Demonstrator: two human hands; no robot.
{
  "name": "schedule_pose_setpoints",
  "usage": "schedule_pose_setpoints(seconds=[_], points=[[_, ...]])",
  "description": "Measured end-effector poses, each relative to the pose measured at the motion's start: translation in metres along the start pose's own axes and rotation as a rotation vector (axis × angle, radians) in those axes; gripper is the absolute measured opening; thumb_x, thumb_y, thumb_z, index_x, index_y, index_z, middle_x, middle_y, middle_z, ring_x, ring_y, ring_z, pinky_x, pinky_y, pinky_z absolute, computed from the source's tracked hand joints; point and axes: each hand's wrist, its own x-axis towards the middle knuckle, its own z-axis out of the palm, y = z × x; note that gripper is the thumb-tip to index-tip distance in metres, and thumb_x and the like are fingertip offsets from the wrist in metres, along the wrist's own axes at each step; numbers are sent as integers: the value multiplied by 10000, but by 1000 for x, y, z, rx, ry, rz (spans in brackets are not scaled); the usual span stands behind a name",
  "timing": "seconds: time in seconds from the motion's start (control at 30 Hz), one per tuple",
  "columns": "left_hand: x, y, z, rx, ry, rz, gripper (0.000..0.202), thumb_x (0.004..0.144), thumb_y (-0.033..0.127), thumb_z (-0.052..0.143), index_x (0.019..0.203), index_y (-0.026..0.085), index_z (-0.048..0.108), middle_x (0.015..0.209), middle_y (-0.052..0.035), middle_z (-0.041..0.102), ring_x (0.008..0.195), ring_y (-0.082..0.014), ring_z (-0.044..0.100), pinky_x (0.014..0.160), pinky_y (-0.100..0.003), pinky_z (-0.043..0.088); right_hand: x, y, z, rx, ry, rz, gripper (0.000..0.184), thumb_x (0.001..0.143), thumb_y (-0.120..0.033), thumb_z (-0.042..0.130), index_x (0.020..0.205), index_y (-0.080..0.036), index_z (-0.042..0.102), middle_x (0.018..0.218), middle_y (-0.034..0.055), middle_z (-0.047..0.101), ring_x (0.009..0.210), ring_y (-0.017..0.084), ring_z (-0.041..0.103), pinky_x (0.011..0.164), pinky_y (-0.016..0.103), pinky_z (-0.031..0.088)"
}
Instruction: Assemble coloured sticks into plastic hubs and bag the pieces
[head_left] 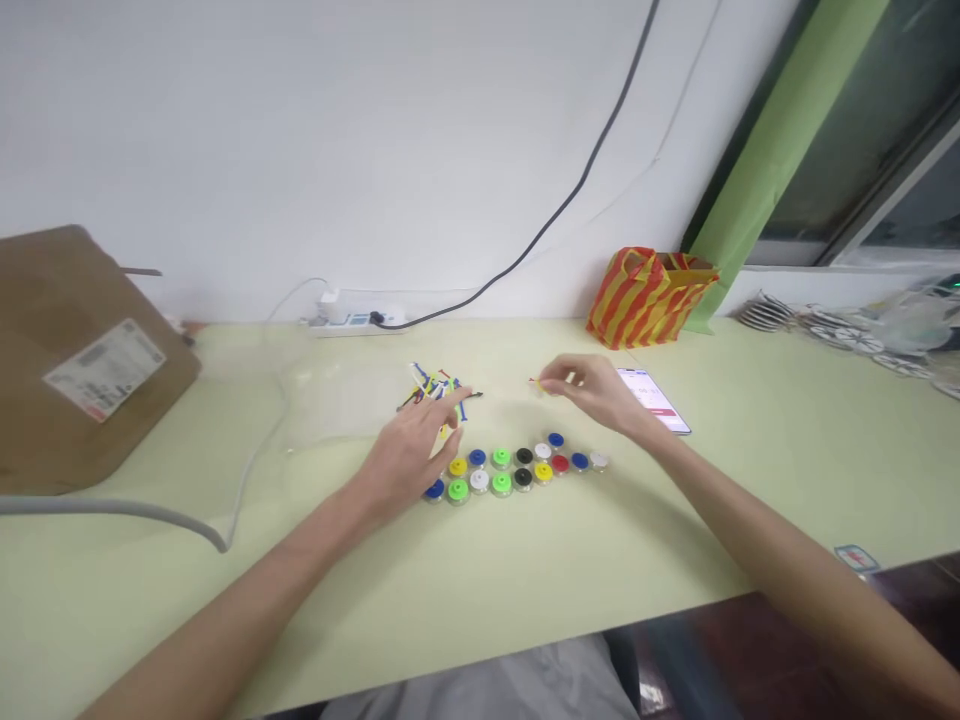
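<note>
My left hand (409, 445) lies over a pile of thin coloured plastic sticks (424, 385), index finger stretched out and thumb apart. Its palm hides part of the pile and the left end of two rows of small round clear pots with coloured lids (502, 482). The lids are blue, yellow, green, white, black and red. Just beyond the right end of these rows, my right hand (592, 390) pinches a small piece with red and yellow on it (535, 384), held a little above the table. Its exact kind is too small to tell.
A clear plastic bag (337, 400) lies left of the pile, near a cardboard box (90, 370). Behind stands a power strip (356, 320) with a black cable. At right are a phone (654, 400), a striped bag (649, 298) and stacked discs (765, 312).
</note>
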Motion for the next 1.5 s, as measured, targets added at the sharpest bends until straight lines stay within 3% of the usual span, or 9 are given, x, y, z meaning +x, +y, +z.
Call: schedule_pose_setpoints(seconds=[0.17, 0.27, 0.4, 0.53, 0.73, 0.93, 1.23, 1.33, 1.5], points=[[-4, 1, 5, -15, 138, -28, 269, 1016, 352, 510, 1230, 197, 557, 1093, -78, 690, 1017, -227, 643, 890, -365, 501, -2, -73, 77, 363, -20, -122, 134, 909, -322, 674, 883, -198, 720, 885, 29, 756, 819, 171, 688, 684, 277, 484], [-5, -8, 1, 29, 170, -65, 217, 1035, 347, 468, 1103, 193, 604, 970, -64, 703, 881, -211, 647, 792, -339, 486, 7, -79, 94, 409, -29, -138, 167, 945, -329, 634, 890, -199, 723, 892, 24, 753, 854, 170, 689, 713, 276, 487], [-3, -28, -4, 137, 92, -115, 292, 1048, 388, 441, 1109, 184, 640, 851, -45, 701, 759, -201, 630, 750, -341, 452, 39, -44, 94, 197, -29, -116, 142, 967, -248, 601, 921, -179, 716, 917, 44, 747, 855, 175, 671, 771, 295, 472], [-4, -44, -2, 224, 1, -141, 373, 1052, 423, 422, 1181, 160, 652, 803, -57, 677, 753, -222, 613, 715, -349, 440, 65, -7, 104, -177, -219, -177, 115, 912, -120, 634, 941, -179, 728, 981, 73, 715, 928, 200, 625, 823, 306, 433], [-4, -47, -1, 322, -63, -81, 343, 1041, 398, 458, 1064, 141, 683, 805, -77, 675, 848, -248, 596, 719, -357, 437, 72, 13, 122, -219, -251, -175, 95, 893, -109, 637, 863, -171, 703, 899, 69, 668, 910, 207, 575, 794, 292, 390], [-1, -45, -7, 400, -109, -26, 216, 992, 337, 559, 937, 168, 681, 892, -82, 662, 920, -260, 570, 763, -377, 450, 73, 14, 123, -146, -288, -158, 97, 928, -176, 632, 994, -177, 703, 828, 19, 681, 722, 147, 564, 700, 252, 378], [-5, -49, -6, 343, -155, -13, 293, 971, 255, 582, 1247, 160, 603, 1008, -90, 675, 991, -268, 589, 825, -391, 470, 75, 7, 123, -31, -235, -103, 63, 848, -105, 627, 820, -156, 652, 898, 59, 656, 769, 154, 555, 757, 278, 409], [-5, -46, -6, 213, -131, -96, 228, 962, 239, 578, 1180, 175, 582, 962, -74, 674, 910, -246, 610, 780, -362, 468, 67, -3, 113, 49, -193, -63, 69, 900, -178, 581, 851, -160, 626, 889, 68, 679, 787, 164, 584, 758, 299, 432], [-4, -38, -8, 149, -107, -113, 88, 982, 287, 532, 1001, 200, 529, 911, -45, 647, 796, -212, 594, 728, -329, 452, 35, -34, 101, 615, -123, 172, 244, 916, -396, 624, 981, -161, 614, 818, 51, 689, 695, 143, 574, 651, 288, 430]])
